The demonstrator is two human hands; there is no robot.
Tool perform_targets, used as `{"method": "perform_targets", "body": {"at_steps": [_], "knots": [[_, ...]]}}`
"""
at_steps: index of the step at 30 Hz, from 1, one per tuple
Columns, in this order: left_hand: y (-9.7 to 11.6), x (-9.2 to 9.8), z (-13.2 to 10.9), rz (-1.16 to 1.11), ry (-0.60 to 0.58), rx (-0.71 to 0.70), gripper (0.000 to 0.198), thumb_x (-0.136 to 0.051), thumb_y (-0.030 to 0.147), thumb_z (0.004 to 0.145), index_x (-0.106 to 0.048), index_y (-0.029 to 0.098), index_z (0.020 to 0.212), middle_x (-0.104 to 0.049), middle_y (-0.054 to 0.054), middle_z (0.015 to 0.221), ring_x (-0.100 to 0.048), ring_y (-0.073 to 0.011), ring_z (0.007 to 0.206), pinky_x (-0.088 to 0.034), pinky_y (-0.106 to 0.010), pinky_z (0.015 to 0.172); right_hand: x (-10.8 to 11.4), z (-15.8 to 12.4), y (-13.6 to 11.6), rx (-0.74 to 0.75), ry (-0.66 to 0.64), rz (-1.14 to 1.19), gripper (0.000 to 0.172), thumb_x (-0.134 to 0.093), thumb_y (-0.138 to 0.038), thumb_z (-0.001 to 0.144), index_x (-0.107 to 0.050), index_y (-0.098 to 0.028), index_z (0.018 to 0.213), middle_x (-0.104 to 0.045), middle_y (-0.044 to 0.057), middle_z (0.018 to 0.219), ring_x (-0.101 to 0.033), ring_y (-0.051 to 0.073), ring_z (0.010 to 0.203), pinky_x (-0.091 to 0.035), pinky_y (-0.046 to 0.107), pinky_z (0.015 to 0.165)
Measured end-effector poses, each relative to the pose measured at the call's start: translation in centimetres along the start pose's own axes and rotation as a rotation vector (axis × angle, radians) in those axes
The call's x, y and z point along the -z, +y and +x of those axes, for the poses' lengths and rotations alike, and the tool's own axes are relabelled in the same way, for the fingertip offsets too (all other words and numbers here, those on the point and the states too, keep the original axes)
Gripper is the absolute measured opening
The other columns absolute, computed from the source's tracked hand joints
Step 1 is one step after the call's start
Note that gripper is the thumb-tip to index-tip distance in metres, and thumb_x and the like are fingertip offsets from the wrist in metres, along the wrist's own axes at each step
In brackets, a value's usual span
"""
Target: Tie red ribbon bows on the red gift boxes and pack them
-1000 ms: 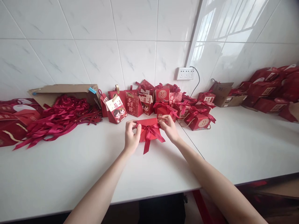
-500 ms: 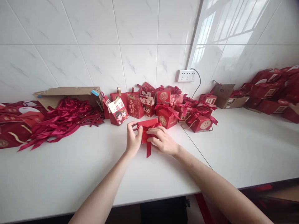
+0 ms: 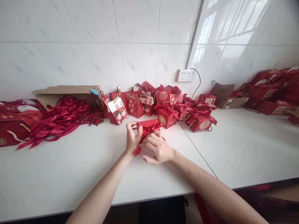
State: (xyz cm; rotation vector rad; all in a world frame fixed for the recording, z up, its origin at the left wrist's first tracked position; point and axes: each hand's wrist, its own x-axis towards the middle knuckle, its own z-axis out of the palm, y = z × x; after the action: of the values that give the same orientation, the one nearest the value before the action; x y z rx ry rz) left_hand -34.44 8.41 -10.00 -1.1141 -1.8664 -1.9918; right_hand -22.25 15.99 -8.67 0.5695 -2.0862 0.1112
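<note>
A small red gift box [image 3: 149,125] with a dark red ribbon bow [image 3: 146,132] sits on the white counter [image 3: 70,168], between my two hands. My left hand [image 3: 132,137] pinches the left loop of the bow at the box's left side. My right hand [image 3: 156,148] lies over the front of the box with its fingers curled round the ribbon, hiding most of the box's front. One ribbon tail [image 3: 137,151] hangs out below my hands.
Behind the box stand several finished red gift boxes [image 3: 201,122] and small red gift bags [image 3: 118,110]. A heap of loose red ribbons [image 3: 60,119] spills from a cardboard box [image 3: 67,93] at the left. More red bags [image 3: 268,90] line the right counter. A wall socket [image 3: 185,75] is above.
My right hand has moved from the bow's right loop down and left across the front of the box. The box and my left hand have stayed almost in place.
</note>
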Motion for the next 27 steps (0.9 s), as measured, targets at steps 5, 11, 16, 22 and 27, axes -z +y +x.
{"method": "perform_targets", "body": {"at_steps": [5,11,16,22,27], "knots": [[0.5,0.2,-0.3,0.016,-0.020,0.056,0.020,-0.052,0.034,0.082,-0.041,0.022,0.094,-0.053,-0.006,0.104,-0.054,-0.0166,0.092,-0.044,-0.034,0.084,2.1,-0.4,2.0,-0.207,0.154,0.020,0.023,-0.040,-0.036,0.086,-0.054,-0.019,0.087,-0.053,0.002,0.067,-0.046,0.017,0.065,-0.035,0.035,0.067],[0.8,0.3,-0.1,0.026,-0.048,0.080,0.014,-0.050,0.032,0.082,-0.041,0.022,0.088,-0.054,-0.005,0.103,-0.053,-0.0164,0.093,-0.044,-0.032,0.082,3.4,-0.9,5.1,-1.007,0.106,0.349,0.032,-0.047,-0.052,0.082,-0.044,-0.021,0.073,-0.051,0.000,0.070,-0.045,0.014,0.063,-0.037,0.028,0.059],[1.1,0.3,0.0,0.068,-0.049,0.003,0.012,-0.047,0.029,0.084,-0.041,0.022,0.076,-0.054,-0.004,0.095,-0.053,-0.0159,0.090,-0.044,-0.032,0.083,2.2,-0.7,4.6,-1.074,0.079,0.606,0.039,-0.050,-0.055,0.078,-0.041,-0.020,0.065,-0.044,-0.003,0.063,-0.041,0.012,0.060,-0.035,0.027,0.058],[1.0,0.4,-0.1,0.106,-0.036,-0.032,0.014,-0.045,0.026,0.085,-0.041,0.022,0.072,-0.052,-0.004,0.095,-0.053,-0.0160,0.091,-0.044,-0.031,0.084,1.7,-1.0,4.9,-1.130,0.131,0.743,0.038,-0.053,-0.048,0.075,-0.035,-0.020,0.058,-0.036,-0.005,0.056,-0.037,0.010,0.054,-0.034,0.026,0.055],[1.0,0.5,0.0,0.093,-0.050,-0.029,0.013,-0.045,0.028,0.084,-0.042,0.021,0.073,-0.053,-0.005,0.096,-0.053,-0.0159,0.091,-0.044,-0.031,0.083,1.9,-1.9,5.5,-1.022,0.253,0.607,0.033,-0.052,-0.050,0.078,-0.045,-0.020,0.089,-0.051,0.004,0.089,-0.053,0.018,0.082,-0.046,0.037,0.076]]}}
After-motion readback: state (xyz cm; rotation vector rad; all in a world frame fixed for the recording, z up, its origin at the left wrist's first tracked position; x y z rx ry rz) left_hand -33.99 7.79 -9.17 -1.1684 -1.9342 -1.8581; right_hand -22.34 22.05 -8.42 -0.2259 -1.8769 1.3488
